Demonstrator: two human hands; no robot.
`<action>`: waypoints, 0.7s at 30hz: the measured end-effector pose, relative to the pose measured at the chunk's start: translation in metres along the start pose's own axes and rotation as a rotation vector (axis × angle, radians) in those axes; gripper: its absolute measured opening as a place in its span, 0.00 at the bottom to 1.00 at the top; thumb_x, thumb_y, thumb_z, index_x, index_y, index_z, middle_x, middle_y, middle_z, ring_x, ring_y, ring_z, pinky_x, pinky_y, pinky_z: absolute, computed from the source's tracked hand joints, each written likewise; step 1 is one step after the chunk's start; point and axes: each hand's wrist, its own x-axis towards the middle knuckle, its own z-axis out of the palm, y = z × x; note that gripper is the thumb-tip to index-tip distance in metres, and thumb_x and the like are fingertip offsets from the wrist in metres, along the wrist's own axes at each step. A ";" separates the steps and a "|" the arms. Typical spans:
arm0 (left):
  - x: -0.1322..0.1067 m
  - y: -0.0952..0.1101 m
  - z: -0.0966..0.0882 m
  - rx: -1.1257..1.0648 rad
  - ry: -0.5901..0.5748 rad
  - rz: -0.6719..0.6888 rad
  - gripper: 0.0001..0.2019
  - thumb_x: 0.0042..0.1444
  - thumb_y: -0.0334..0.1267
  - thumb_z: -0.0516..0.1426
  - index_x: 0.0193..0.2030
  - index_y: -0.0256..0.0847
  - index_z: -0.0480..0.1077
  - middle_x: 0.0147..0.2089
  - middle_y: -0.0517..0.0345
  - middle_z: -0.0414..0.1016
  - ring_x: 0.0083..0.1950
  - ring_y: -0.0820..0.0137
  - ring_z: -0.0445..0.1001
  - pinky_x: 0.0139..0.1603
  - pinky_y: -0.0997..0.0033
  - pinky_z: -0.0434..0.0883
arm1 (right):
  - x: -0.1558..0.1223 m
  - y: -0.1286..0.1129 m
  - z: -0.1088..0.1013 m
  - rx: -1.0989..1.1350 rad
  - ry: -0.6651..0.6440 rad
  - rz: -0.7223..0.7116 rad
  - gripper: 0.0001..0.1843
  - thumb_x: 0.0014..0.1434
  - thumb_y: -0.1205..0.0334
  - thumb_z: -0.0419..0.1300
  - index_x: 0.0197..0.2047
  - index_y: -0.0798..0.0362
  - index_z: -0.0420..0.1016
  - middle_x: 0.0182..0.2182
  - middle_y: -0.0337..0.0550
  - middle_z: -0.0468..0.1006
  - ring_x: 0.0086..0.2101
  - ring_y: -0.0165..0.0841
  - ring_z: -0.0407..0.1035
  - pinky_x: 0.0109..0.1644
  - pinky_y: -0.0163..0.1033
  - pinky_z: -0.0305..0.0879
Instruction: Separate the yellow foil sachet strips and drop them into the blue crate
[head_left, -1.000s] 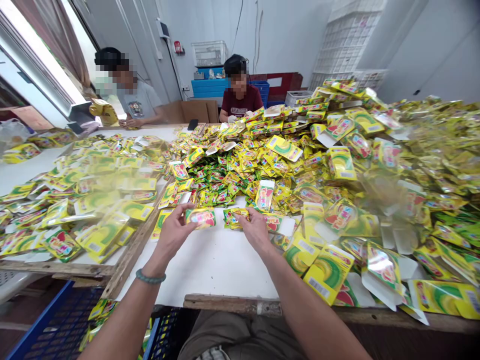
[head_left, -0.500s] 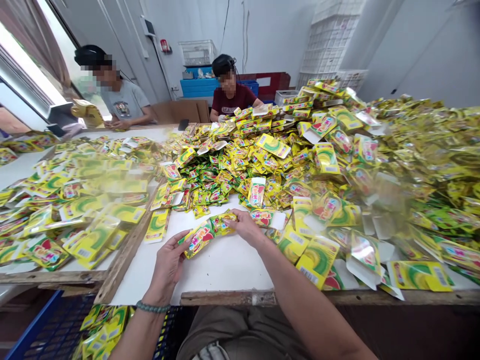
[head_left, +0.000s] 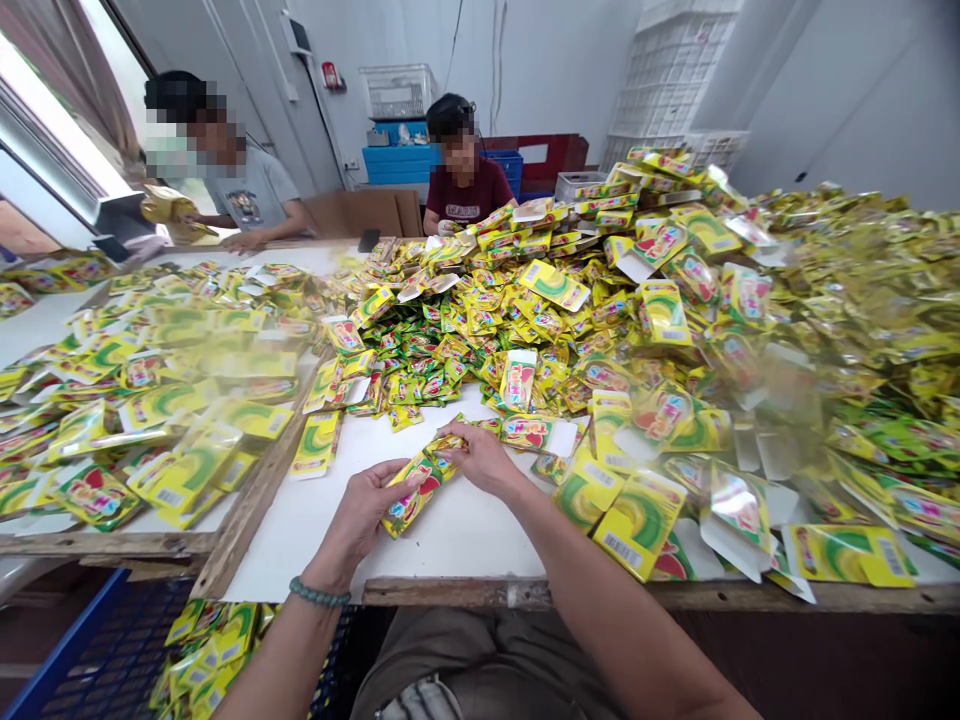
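Observation:
My left hand (head_left: 366,512) grips a small yellow-and-green printed carton (head_left: 411,505) by its side, tilted over the white tabletop (head_left: 472,530). At the carton's upper end, my right hand (head_left: 480,455) has its fingers closed on a small shiny yellow-green sachet (head_left: 448,442). The sachet meets the carton's end; how far it sits inside is hidden by my fingers. Just beyond my hands lies a heap of similar sachets (head_left: 427,370). An open-flapped carton (head_left: 529,432) rests right of my right hand.
Flat and open cartons (head_left: 637,520) crowd the right side. Filled-looking cartons (head_left: 180,470) spread left beyond a wooden divider strip (head_left: 259,490). Below the table edge stands a blue crate (head_left: 75,650) holding cartons. Two co-workers (head_left: 469,190) sit across the table.
My hands have drawn closer together, and the sachet is nearer the carton, which now tilts more steeply. The co-worker at far left has stretched an arm towards a yellow bag.

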 end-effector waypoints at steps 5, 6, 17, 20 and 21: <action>0.004 -0.006 0.003 -0.014 0.009 0.023 0.27 0.32 0.36 0.73 0.42 0.33 0.75 0.33 0.51 0.83 0.29 0.68 0.80 0.30 0.74 0.76 | -0.006 -0.005 0.003 -0.075 0.036 -0.041 0.12 0.53 0.64 0.60 0.43 0.49 0.74 0.28 0.36 0.74 0.30 0.31 0.65 0.35 0.34 0.57; 0.004 -0.007 0.003 -0.019 0.003 0.021 0.26 0.32 0.36 0.73 0.42 0.33 0.75 0.33 0.51 0.83 0.29 0.68 0.80 0.30 0.74 0.76 | -0.007 -0.005 0.004 -0.073 0.025 -0.067 0.12 0.53 0.65 0.60 0.43 0.49 0.74 0.28 0.35 0.73 0.30 0.31 0.65 0.35 0.34 0.57; 0.005 -0.002 0.004 -0.096 0.007 0.045 0.28 0.29 0.35 0.74 0.42 0.35 0.75 0.34 0.53 0.83 0.29 0.68 0.80 0.32 0.74 0.77 | -0.007 -0.007 0.006 -0.023 0.032 -0.151 0.19 0.58 0.69 0.55 0.53 0.50 0.73 0.42 0.44 0.76 0.40 0.33 0.69 0.46 0.39 0.63; 0.004 -0.002 0.002 -0.068 -0.012 0.060 0.26 0.31 0.33 0.73 0.41 0.35 0.75 0.35 0.55 0.83 0.30 0.69 0.80 0.32 0.74 0.77 | -0.009 -0.009 0.009 -0.029 -0.041 -0.141 0.24 0.54 0.73 0.56 0.54 0.48 0.69 0.38 0.39 0.77 0.38 0.33 0.70 0.45 0.38 0.63; 0.004 -0.002 0.002 -0.060 -0.014 0.057 0.25 0.31 0.33 0.73 0.40 0.35 0.75 0.36 0.55 0.83 0.30 0.69 0.80 0.32 0.74 0.77 | -0.010 -0.009 0.009 -0.024 -0.056 -0.133 0.26 0.53 0.73 0.57 0.55 0.48 0.67 0.38 0.38 0.77 0.37 0.33 0.70 0.45 0.38 0.63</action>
